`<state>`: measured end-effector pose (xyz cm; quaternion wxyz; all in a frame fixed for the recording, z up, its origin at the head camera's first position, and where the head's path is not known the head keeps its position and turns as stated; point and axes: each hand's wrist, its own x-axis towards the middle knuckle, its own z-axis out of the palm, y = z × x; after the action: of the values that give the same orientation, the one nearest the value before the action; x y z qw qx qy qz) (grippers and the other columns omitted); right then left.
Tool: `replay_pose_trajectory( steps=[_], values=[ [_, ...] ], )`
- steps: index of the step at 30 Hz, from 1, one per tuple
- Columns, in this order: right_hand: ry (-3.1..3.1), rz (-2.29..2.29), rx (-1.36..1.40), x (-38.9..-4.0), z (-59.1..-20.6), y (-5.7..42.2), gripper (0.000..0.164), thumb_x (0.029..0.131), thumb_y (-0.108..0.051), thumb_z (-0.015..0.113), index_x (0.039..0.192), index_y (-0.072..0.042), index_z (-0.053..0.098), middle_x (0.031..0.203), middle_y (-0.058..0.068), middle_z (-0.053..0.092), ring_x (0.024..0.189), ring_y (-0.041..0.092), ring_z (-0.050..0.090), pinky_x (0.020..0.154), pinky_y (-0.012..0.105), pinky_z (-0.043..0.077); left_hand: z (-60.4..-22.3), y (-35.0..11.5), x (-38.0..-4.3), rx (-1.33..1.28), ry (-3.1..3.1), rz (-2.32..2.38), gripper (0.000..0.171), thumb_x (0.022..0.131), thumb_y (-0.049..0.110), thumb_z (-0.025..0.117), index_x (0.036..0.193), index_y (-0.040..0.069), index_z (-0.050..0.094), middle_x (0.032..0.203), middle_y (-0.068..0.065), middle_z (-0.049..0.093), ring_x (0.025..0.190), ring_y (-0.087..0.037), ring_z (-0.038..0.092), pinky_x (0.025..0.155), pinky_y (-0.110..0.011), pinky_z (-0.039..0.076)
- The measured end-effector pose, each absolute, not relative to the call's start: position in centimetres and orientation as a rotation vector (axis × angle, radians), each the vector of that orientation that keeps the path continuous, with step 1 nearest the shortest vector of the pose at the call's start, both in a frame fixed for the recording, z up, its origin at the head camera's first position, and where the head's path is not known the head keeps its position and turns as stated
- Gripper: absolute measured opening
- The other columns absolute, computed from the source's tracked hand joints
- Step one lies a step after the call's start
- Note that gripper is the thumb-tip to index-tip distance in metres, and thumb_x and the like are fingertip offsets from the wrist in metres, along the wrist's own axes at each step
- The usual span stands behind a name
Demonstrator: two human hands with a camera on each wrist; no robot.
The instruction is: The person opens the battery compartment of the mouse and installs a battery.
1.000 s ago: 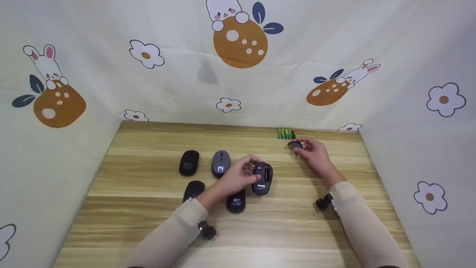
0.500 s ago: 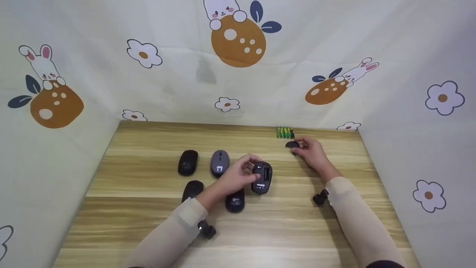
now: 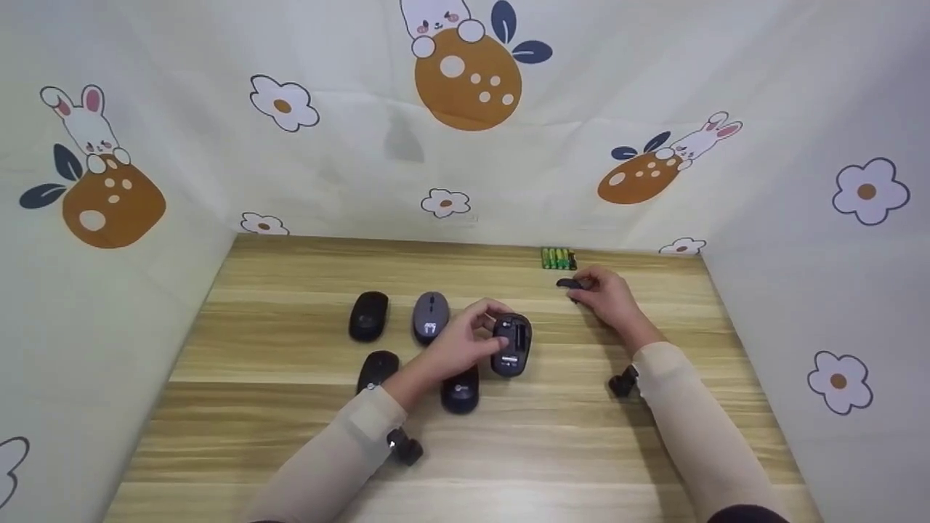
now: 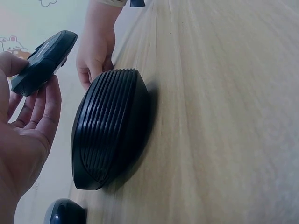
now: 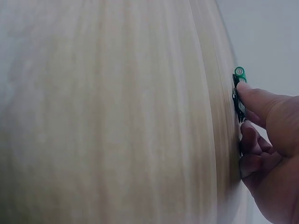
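My left hand [image 3: 459, 344] grips a black computer mouse [image 3: 511, 357] by its sides. Its underside faces up, with an uncovered battery slot. In the left wrist view, the same mouse [image 4: 46, 61] sits between thumb and fingers, above the table. To the right, my right hand [image 3: 614, 299] pinches a small dark battery cover [image 3: 566, 284] low over the tabletop. The right wrist view has this cover [image 5: 238, 106] at the thumb and fingertips, partly hidden. Just beyond it lies a row of green batteries [image 3: 556, 258].
Other mice lie left of and under my left arm: a black mouse [image 3: 368, 317], a grey mouse [image 3: 431, 317], another black mouse [image 3: 378, 368] partly hidden by the wrist, and a black mouse [image 3: 461, 394] nearer me. Patterned cloth [image 3: 349, 167] hangs behind the wooden table [image 3: 305, 269].
The battery cover in my right hand has tilted from showing its curved face to nearly edge-on, shifting slightly left. My left hand and its mouse stay almost still.
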<state>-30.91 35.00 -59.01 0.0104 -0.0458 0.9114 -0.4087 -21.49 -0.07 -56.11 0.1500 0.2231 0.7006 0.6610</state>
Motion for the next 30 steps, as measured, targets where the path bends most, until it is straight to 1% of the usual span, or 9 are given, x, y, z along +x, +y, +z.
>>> replay_pose_trajectory(
  steps=[5,12,20,23,25,28,30],
  values=[
    [2.851,-1.246,-0.125,-31.0,-59.0,35.0,0.035,0.099,-0.016,0.085,0.128,0.002,0.076,0.112,0.017,0.075,0.100,0.028,0.070,0.084,0.029,0.054,-56.0,-0.1,-21.6,0.647,1.999,1.912,0.044,0.097,0.004,0.078,0.139,0.007,0.065,0.131,-0.011,0.064,0.112,-0.028,0.067,0.087,-0.035,0.065],
    [2.830,-1.345,-0.115,-31.1,-59.2,35.2,0.038,0.099,-0.016,0.085,0.130,0.003,0.075,0.110,0.015,0.073,0.095,0.022,0.065,0.078,0.021,0.052,-56.0,-0.1,-21.8,0.648,2.008,1.908,0.045,0.096,0.004,0.078,0.139,0.007,0.065,0.131,-0.011,0.065,0.111,-0.026,0.067,0.087,-0.037,0.065],
    [2.768,-1.501,-0.077,-31.1,-59.1,35.5,0.037,0.102,-0.016,0.082,0.131,0.004,0.072,0.111,0.015,0.072,0.095,0.020,0.064,0.076,0.020,0.053,-56.0,0.0,-21.8,0.643,2.015,1.901,0.044,0.096,0.005,0.078,0.138,0.009,0.066,0.131,-0.010,0.064,0.113,-0.027,0.067,0.089,-0.038,0.065],
    [2.751,-1.545,-0.056,-31.5,-59.1,35.6,0.041,0.102,-0.015,0.081,0.136,0.005,0.069,0.109,0.013,0.069,0.091,0.018,0.064,0.073,0.019,0.055,-56.0,0.0,-21.7,0.651,2.021,1.899,0.044,0.096,0.005,0.078,0.138,0.009,0.066,0.131,-0.010,0.064,0.112,-0.026,0.066,0.090,-0.038,0.065],
    [2.738,-1.558,-0.060,-31.9,-58.9,35.7,0.044,0.103,-0.013,0.080,0.140,0.005,0.066,0.108,0.013,0.067,0.090,0.020,0.064,0.071,0.019,0.056,-56.0,0.1,-21.7,0.653,2.026,1.899,0.044,0.096,0.005,0.078,0.138,0.008,0.066,0.130,-0.010,0.065,0.111,-0.025,0.066,0.089,-0.037,0.065],
    [2.725,-1.521,-0.080,-32.5,-58.6,35.9,0.050,0.104,-0.013,0.077,0.149,0.001,0.060,0.113,0.015,0.063,0.093,0.023,0.065,0.071,0.021,0.057,-55.9,0.1,-21.7,0.649,2.029,1.897,0.044,0.096,0.005,0.078,0.138,0.008,0.066,0.127,-0.009,0.066,0.110,-0.024,0.066,0.087,-0.035,0.064],
    [2.740,-1.452,-0.104,-32.9,-58.3,36.1,0.053,0.105,-0.014,0.075,0.154,-0.002,0.056,0.118,0.017,0.062,0.099,0.026,0.064,0.072,0.022,0.057,-55.9,0.1,-21.7,0.644,2.027,1.898,0.045,0.096,0.004,0.078,0.139,0.008,0.066,0.123,-0.009,0.068,0.109,-0.023,0.066,0.084,-0.034,0.063]
  ],
)
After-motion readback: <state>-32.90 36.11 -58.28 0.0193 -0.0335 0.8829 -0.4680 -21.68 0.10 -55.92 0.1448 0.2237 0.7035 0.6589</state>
